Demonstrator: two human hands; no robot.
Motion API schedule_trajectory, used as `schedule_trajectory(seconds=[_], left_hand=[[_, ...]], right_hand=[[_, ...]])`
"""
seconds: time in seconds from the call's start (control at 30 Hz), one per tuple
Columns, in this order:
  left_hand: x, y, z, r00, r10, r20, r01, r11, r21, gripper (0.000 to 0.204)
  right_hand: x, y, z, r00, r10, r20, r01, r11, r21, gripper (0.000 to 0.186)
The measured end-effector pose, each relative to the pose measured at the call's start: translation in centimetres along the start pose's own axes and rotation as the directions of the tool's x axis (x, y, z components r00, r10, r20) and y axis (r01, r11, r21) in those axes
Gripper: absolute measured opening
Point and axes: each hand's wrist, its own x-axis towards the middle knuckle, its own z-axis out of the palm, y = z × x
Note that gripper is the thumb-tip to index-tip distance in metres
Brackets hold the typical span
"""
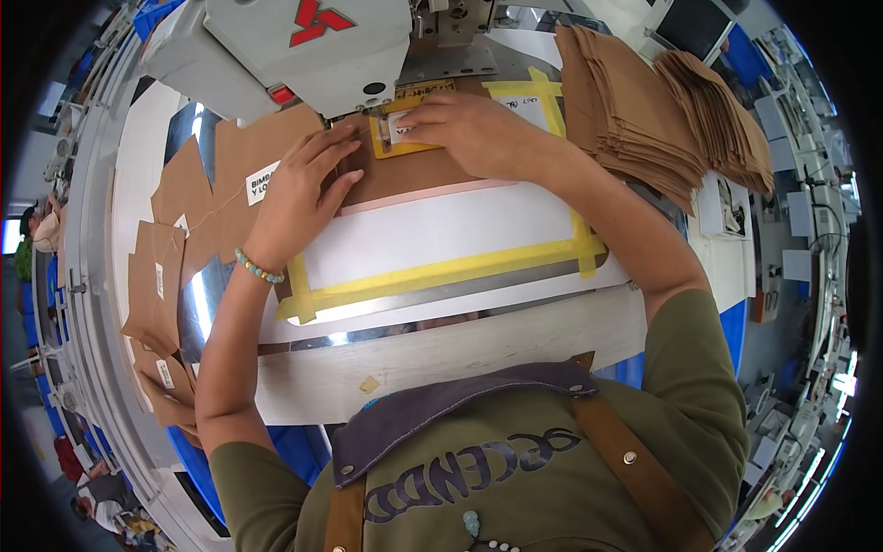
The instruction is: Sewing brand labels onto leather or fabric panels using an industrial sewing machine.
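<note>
A brown fabric piece (405,175) lies flat on the sewing table under the head of a white sewing machine (303,46). My left hand (299,193) presses flat on the left part of this piece, fingers spread toward the needle. My right hand (469,133) rests on it to the right, fingertips holding a small white label (397,127) inside a yellow-taped frame (391,147) beside the needle. A beaded bracelet (258,269) is on my left wrist.
A white panel edged with yellow tape (441,271) lies on the table in front of me. Sewn brown pieces with white labels (170,267) trail off to the left. Two stacks of brown pieces (635,101) stand at the right. Other work stations lie around the rim.
</note>
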Motion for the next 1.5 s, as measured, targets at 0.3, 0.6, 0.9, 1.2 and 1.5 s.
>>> schedule_trajectory(seconds=[0.3, 0.6, 0.9, 1.2, 1.5], left_hand=[[-0.3, -0.1, 0.0, 0.999, 0.035, -0.037, -0.034, 0.999, 0.022, 0.036], [-0.6, 0.1, -0.9, 1.000, 0.002, 0.005, -0.003, 0.999, 0.040, 0.038], [-0.6, -0.3, -0.4, 1.000, 0.013, 0.004, -0.014, 0.999, 0.051, 0.037], [0.7, 0.1, 0.1, 0.997, 0.031, 0.069, -0.035, 0.998, 0.045, 0.051], [0.8, -0.3, 0.6, 0.995, 0.067, 0.071, -0.077, 0.985, 0.156, 0.052]], right_hand=[[0.1, 0.4, 0.6, 0.999, -0.036, -0.024, 0.034, 0.995, -0.097, 0.038], [1.0, 1.4, 0.6, 0.991, -0.055, -0.126, 0.041, 0.994, -0.106, 0.034], [-0.5, 0.5, -1.1, 0.991, 0.111, 0.069, -0.116, 0.991, 0.068, 0.039], [-7.6, 7.1, -3.1, 0.876, 0.257, -0.408, -0.292, 0.956, -0.025, 0.023], [-7.2, 7.3, -2.3, 0.848, 0.286, -0.446, -0.280, 0.957, 0.080, 0.020]])
